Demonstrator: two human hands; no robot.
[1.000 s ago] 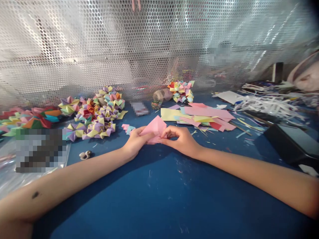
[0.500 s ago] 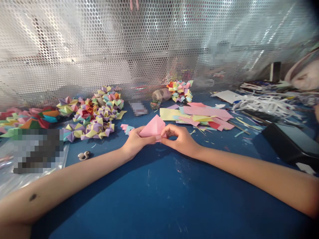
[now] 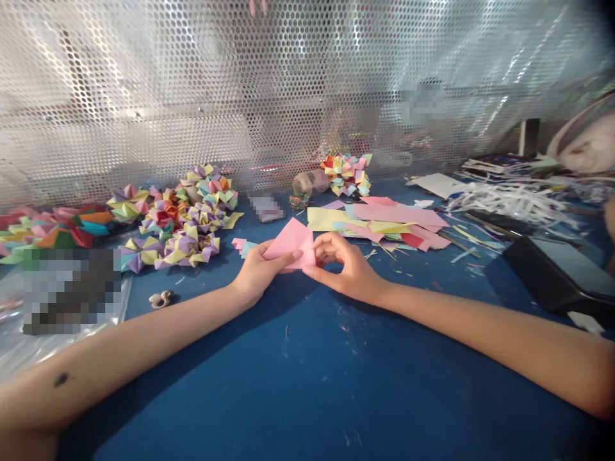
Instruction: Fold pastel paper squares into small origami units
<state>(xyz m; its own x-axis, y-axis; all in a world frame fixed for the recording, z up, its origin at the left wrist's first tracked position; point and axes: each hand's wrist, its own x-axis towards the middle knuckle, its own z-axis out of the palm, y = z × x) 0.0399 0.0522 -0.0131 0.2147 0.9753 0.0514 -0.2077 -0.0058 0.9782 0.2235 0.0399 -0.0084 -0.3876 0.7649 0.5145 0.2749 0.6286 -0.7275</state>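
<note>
A folded piece of pink paper (image 3: 293, 240) is held up in front of me, its pointed corner at the top. My left hand (image 3: 259, 272) grips its lower left side, with the thumb lying across the front and the fingers behind. At the paper's lower right edge is my right hand (image 3: 343, 266), fingers curled and thumb below, closed on that edge. Beyond the left hand lie small folded pink and blue paper pieces (image 3: 245, 246). To the right, behind the right hand, a loose stack of pink and yellow paper sheets (image 3: 398, 218) is spread out.
Multicoloured folded-paper clusters (image 3: 182, 224) fill the left back of the blue table (image 3: 307, 384); another paper cluster (image 3: 348, 174) stands by the perforated metal panel (image 3: 192, 96). White paper strips (image 3: 509, 202) and a black stand with a screen (image 3: 562, 275) are at right.
The pink paper has shifted slightly left and turned. My left thumb now lies higher across its front, and my right fingers have loosened a little at the right edge.
</note>
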